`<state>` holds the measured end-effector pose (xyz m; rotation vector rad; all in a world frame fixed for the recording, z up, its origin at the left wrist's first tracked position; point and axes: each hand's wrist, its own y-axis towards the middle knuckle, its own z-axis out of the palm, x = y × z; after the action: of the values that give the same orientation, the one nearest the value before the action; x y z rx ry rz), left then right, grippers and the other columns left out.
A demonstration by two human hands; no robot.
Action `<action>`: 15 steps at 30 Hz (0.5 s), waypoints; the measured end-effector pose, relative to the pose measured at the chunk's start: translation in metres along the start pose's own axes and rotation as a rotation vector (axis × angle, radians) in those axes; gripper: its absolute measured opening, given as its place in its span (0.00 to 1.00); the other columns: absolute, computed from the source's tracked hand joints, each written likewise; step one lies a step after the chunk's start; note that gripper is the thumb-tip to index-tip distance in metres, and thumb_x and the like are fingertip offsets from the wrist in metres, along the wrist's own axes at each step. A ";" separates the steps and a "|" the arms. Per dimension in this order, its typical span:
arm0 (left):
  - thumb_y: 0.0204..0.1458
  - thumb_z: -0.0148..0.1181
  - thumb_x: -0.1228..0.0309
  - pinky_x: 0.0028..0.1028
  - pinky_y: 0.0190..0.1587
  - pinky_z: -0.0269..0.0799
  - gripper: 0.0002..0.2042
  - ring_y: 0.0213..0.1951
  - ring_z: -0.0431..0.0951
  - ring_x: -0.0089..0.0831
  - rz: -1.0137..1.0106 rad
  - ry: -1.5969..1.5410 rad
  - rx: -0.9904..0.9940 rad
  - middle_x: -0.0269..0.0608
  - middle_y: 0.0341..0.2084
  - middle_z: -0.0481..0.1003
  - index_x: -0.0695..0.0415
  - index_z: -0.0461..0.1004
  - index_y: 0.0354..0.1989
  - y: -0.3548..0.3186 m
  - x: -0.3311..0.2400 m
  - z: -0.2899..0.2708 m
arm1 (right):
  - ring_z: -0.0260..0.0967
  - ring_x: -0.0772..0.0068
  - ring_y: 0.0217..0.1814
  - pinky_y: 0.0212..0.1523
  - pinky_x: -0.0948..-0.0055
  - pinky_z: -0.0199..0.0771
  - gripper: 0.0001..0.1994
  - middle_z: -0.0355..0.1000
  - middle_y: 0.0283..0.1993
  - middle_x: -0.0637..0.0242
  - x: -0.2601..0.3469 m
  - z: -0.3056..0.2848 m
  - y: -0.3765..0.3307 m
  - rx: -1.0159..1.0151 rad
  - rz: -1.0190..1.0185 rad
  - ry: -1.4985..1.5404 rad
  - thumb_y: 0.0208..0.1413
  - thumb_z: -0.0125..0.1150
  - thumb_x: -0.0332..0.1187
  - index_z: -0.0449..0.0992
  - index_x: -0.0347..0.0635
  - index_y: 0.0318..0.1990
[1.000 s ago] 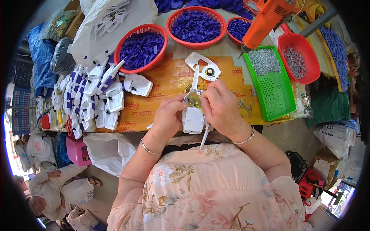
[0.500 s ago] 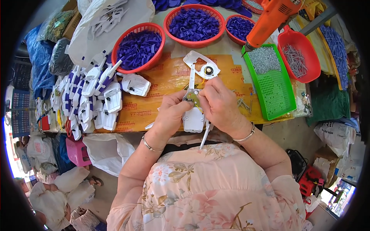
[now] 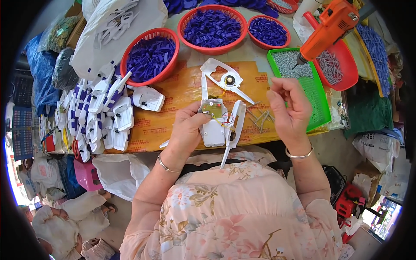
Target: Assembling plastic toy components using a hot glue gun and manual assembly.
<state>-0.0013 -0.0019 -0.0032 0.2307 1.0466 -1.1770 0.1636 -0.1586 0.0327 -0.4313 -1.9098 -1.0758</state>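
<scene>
Many white-and-purple plastic casings lie heaped at the table's left end, with a red basket of purple parts just beyond them. Next comes the left hand, gripping the left side of a white housing, its thumb pressed near the green circuit board inside; the housing is at the table's front edge. Farther back stands a second red basket of purple pieces. Between it and the housing lies a white frame bearing a round black part. Just right of the housing, a narrow white piece stands near loose screws. The right hand is raised beyond these, fingers half curled, thumb parted from them, with nothing visible in its grasp. Behind it are a green tray of small metal bits, an orange power screwdriver and a red scoop of screws.
</scene>
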 end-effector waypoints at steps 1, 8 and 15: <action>0.45 0.45 0.84 0.30 0.47 0.74 0.17 0.40 0.78 0.35 -0.002 0.000 0.002 0.52 0.39 0.76 0.72 0.69 0.46 -0.001 0.000 0.000 | 0.58 0.85 0.27 0.28 0.85 0.60 0.08 0.66 0.33 0.71 -0.002 -0.005 -0.003 0.012 0.040 -0.009 0.51 0.59 0.22 0.72 0.36 0.38; 0.45 0.45 0.84 0.30 0.47 0.74 0.17 0.40 0.78 0.35 0.010 0.004 0.010 0.51 0.39 0.75 0.72 0.70 0.45 0.000 0.002 0.003 | 0.64 0.71 0.52 0.51 0.72 0.65 0.16 0.67 0.48 0.62 0.000 -0.054 0.038 -0.542 -0.090 -0.010 0.58 0.52 0.28 0.64 0.33 0.53; 0.45 0.45 0.84 0.27 0.43 0.74 0.16 0.37 0.78 0.31 0.017 -0.005 -0.010 0.49 0.37 0.76 0.71 0.71 0.44 0.003 0.005 0.004 | 0.67 0.75 0.50 0.50 0.76 0.66 0.29 0.68 0.52 0.66 0.018 -0.050 0.115 0.071 -0.034 0.475 0.48 0.55 0.24 0.60 0.36 0.61</action>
<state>0.0034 -0.0062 -0.0058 0.2280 1.0438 -1.1559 0.2541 -0.1367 0.1184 -0.0887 -1.5299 -1.0220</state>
